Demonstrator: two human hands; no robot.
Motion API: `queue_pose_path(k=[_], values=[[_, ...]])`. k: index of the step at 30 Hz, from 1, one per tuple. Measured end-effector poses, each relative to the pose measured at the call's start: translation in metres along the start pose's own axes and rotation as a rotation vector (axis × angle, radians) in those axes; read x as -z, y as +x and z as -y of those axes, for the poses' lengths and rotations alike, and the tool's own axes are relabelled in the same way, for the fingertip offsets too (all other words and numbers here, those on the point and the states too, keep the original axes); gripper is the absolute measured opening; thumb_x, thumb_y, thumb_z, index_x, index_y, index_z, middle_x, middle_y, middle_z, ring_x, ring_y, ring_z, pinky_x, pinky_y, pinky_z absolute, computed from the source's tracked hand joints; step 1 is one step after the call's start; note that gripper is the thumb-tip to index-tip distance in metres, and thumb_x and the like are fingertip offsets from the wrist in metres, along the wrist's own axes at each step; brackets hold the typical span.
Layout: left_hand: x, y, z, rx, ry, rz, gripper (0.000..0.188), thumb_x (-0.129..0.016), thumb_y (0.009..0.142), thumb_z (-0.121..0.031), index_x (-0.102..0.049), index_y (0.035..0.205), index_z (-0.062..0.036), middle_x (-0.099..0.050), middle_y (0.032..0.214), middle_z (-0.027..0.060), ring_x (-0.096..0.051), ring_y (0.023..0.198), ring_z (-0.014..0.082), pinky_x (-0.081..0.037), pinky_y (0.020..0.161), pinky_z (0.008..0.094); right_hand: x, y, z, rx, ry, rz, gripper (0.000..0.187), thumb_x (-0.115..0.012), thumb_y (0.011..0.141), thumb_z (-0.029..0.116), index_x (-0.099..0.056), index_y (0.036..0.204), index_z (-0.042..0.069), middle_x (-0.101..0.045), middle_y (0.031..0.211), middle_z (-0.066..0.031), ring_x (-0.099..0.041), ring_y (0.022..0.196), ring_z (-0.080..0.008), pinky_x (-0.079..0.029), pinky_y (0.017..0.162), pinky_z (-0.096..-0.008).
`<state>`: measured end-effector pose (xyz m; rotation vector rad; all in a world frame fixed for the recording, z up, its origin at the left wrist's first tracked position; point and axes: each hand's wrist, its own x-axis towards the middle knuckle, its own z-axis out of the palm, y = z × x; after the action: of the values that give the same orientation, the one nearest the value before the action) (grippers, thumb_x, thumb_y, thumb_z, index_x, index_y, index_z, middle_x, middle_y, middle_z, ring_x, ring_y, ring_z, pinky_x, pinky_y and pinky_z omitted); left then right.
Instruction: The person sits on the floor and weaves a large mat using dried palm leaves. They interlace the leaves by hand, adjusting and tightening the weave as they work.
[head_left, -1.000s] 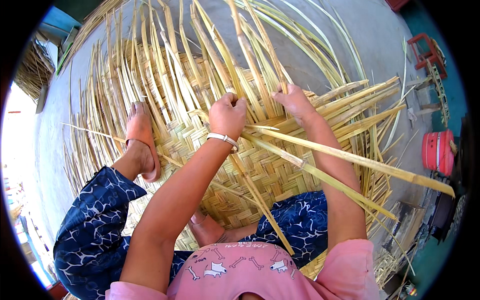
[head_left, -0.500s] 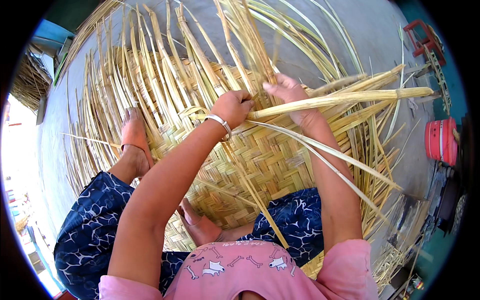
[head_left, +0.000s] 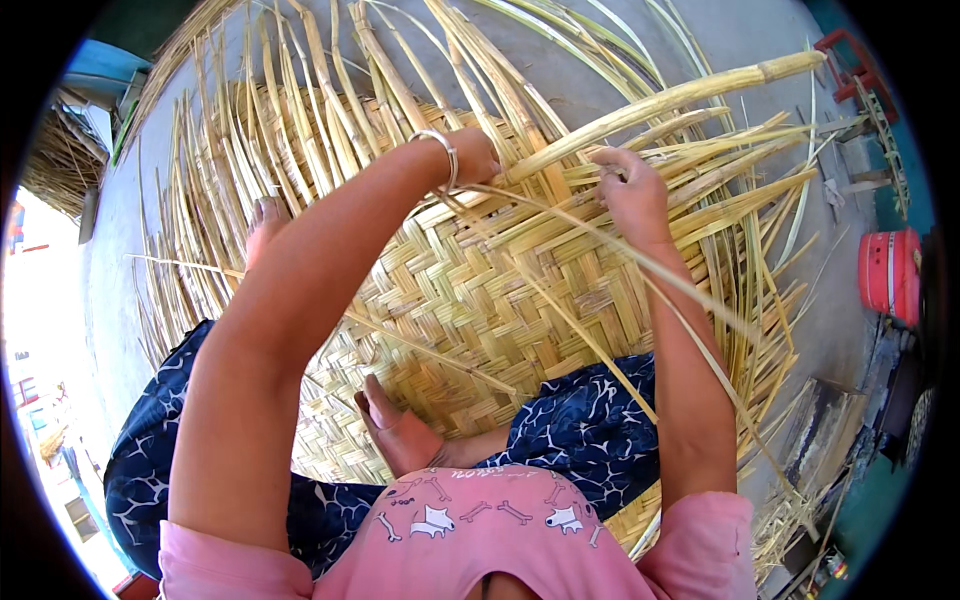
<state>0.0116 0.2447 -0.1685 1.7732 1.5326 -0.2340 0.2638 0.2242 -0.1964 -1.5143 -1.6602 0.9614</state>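
Where a foot (head_left: 264, 226) rests at the left among splayed split-cane strips (head_left: 388, 75), the woven mat (head_left: 530, 315) spreads rightward beneath both arms. The left hand (head_left: 474, 155), a bracelet (head_left: 453, 165) at its wrist, closes on strips over the mat; a thick strip (head_left: 690, 101) slants away rightward. The right hand (head_left: 632, 192) curls near fanned strips, its grip impossible to tell. A red container (head_left: 890, 277) stands farther right.

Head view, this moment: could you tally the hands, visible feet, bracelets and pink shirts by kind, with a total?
Hands: 2 (left hand, right hand)
Feet, partly visible: 2 (left foot, right foot)
Bracelet: 1
Pink shirt: 1
Total: 6
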Motion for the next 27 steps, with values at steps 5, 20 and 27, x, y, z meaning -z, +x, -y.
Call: queue_pose_path(k=[5, 20, 27], values=[[0.026, -0.033, -0.003, 0.07, -0.066, 0.076, 0.039, -0.056, 0.09, -0.035, -0.07, 0.103, -0.0003, -0.065, 0.079, 0.0067, -0.054, 0.066, 0.017, -0.048, 0.061, 0.0359, 0.018, -0.006, 0.027, -0.26, 0.073, 0.254, 0.03, -0.054, 0.092, 0.015, -0.061, 0.119, 0.002, -0.068, 0.082, -0.0107, -0.066, 0.065, -0.0155, -0.052, 0.057, -0.0293], [-0.016, -0.077, -0.003, 0.035, 0.041, -0.354, 0.025, -0.069, 0.081, -0.03, -0.073, 0.09, -0.0063, -0.067, 0.072, 0.0138, -0.064, 0.067, 0.0308, -0.05, 0.067, 0.0404, 0.005, 0.026, 0.037, -0.344, 0.668, 0.644, 0.044, -0.058, 0.094, 0.022, -0.048, 0.129, -0.002, -0.06, 0.118, -0.0154, -0.061, 0.108, -0.0231, -0.051, 0.091, -0.034], [-0.034, -0.092, 0.011, 0.237, -0.353, -0.633, 0.026, -0.07, 0.08, -0.027, -0.071, 0.087, -0.0022, -0.066, 0.068, 0.0131, -0.064, 0.062, 0.0246, -0.051, 0.063, 0.0363, -0.032, 0.069, 0.066, -0.214, 0.431, 0.762, 0.039, -0.053, 0.096, 0.019, -0.05, 0.129, -0.001, -0.056, 0.127, -0.0121, -0.057, 0.115, -0.0203, -0.048, 0.097, -0.0335]])
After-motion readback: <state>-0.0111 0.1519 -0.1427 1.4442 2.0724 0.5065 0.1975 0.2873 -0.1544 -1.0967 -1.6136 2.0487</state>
